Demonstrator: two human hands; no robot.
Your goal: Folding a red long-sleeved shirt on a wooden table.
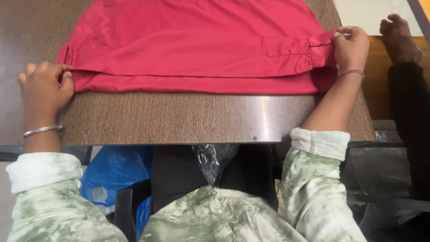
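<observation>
The person is leaning over a brown table [179,118] with a red garment [192,45] spread flat on it, and both hands are pinching its near folded edge. The left hand [45,87] is gripping the left end, thumb and curled fingers [66,74] closing on the cloth just beside them; the right hand [351,45] is nipping the right end, fingertips [337,36] pressing together on a small tab of fabric with a dark stitch mark. The garment is lying between the two sets of fingers, its fold running straight from one pinch to the other and its bulk reaching away beyond them. To my eye the fold could be going slack or skewing if one hand pulls harder than the other, and the slippery-looking cloth could be sliding out of so small a pinch on the right. Below the table edge, well short of the fingers, a blue plastic bag [114,172] with a pale patch is sitting to the left, and a crumpled clear wrapper [210,161] is hanging near the person's lap. Past the right fingers, another person's bare foot [398,38] is resting.
</observation>
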